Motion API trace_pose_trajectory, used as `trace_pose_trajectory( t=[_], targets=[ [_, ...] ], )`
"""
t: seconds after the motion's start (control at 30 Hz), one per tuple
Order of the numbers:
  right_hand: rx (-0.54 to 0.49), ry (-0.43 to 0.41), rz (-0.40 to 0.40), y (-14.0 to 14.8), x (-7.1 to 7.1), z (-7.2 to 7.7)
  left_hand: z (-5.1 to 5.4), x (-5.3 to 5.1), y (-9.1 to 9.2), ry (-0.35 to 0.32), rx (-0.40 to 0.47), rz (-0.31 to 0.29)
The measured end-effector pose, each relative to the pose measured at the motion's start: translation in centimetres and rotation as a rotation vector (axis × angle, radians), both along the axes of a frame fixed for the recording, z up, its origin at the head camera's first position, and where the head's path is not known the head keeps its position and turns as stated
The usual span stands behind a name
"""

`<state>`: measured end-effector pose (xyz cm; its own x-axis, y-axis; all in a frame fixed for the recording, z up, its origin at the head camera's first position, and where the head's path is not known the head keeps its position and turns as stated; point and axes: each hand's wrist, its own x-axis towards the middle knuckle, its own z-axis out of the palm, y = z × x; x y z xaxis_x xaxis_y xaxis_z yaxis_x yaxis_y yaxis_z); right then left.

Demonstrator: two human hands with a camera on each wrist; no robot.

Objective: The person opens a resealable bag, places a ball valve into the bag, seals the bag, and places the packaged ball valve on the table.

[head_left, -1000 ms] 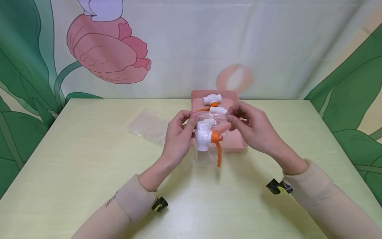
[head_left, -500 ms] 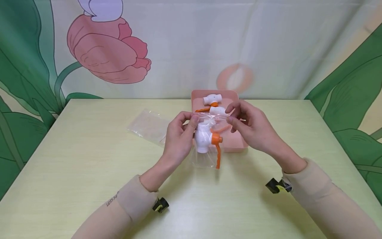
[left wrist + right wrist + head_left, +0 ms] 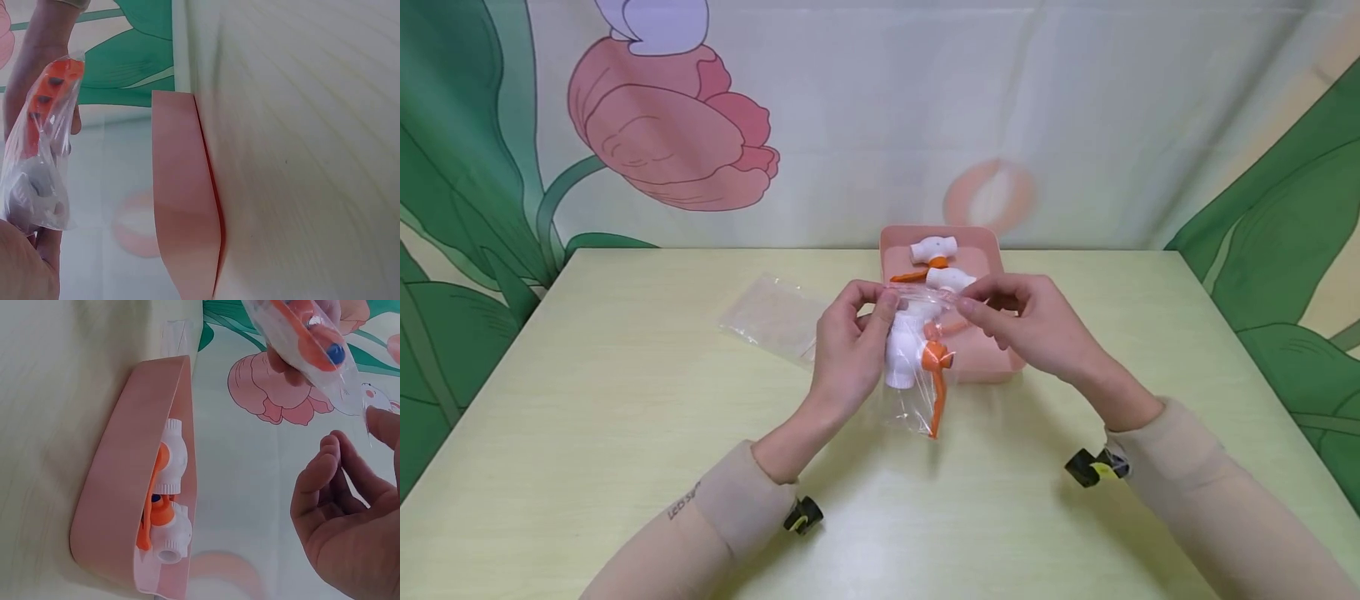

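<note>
A clear zip-lock bag (image 3: 912,415) hangs upright between the hands, with a white plastic ball valve (image 3: 904,354) and its orange lever handle inside. My left hand (image 3: 852,350) pinches the bag's top left corner between thumb and fingers. At the top edge farther right, my right hand (image 3: 1037,325) has thumb and forefinger at the bag's seal. In the right wrist view, the thumb touches the bag's edge and the other fingers curl. The left wrist view shows the bagged valve's orange handle (image 3: 53,94) through the film.
Behind the bag stands a pink tray (image 3: 1000,367) holding more white valves (image 3: 934,248) with orange handles. A flat clear bag (image 3: 775,312) lies on the pale table (image 3: 647,400) to the left. A printed curtain (image 3: 850,125) hangs at the table's far edge.
My right hand has shifted slightly left and down along the bag's top edge. The bagged valve has sunk and swung a little left. My left hand keeps its grip.
</note>
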<state>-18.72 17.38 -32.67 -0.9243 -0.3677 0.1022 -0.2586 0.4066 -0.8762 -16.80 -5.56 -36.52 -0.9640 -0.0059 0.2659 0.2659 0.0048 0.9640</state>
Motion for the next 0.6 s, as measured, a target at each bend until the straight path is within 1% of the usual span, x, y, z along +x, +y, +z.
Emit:
trace_pose_trajectory(
  t=[0.13,0.3,0.4,0.5,0.6],
  targets=[
    [0.001,-0.012,-0.01,-0.08,0.11,-0.15,-0.09,0.07,0.06,0.007,0.006,-0.001],
    [0.003,0.019,-0.017,-0.45,0.24,-0.13,-0.19,0.01,0.09,0.009,0.012,-0.018],
    [0.0,0.04,-0.031,-0.57,0.32,-0.22,-0.36,-0.17,0.05,-0.005,0.024,-0.06],
    [0.009,0.054,-0.042,-0.53,0.37,-0.31,-0.48,-0.34,-0.03,-0.04,0.039,-0.109],
    [0.026,0.07,-0.043,-0.44,0.47,-0.31,-0.42,-0.38,-0.06,-0.079,0.062,-0.144]
  ],
)
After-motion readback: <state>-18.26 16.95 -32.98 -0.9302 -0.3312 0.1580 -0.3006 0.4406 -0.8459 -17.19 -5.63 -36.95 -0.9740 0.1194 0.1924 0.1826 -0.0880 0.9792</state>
